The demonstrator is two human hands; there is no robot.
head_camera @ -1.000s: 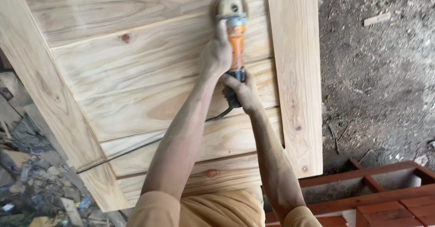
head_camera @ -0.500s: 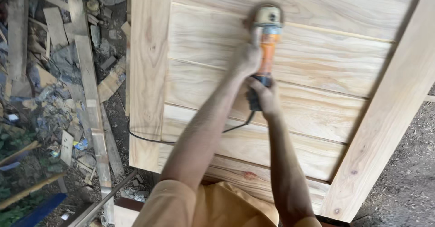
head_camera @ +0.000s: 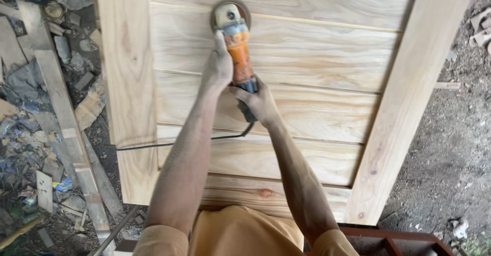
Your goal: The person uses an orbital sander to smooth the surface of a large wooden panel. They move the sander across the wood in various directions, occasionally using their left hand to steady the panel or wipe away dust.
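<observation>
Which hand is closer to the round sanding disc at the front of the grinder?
Left. The left hand grips the orange grinder just behind the sanding disc. The right hand holds the rear handle, farther back, where the black cord leaves.

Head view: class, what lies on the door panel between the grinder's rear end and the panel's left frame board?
In the head view, only the grinder's black cord crosses the bare planks to the left frame board.

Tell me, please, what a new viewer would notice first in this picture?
The orange grinder in the upper middle, its disc pressed on the pale wooden door. The left hand grips it near the head, the right hand holds its rear end. A black cable runs left across the door, and wood scraps litter the ground at left.
</observation>
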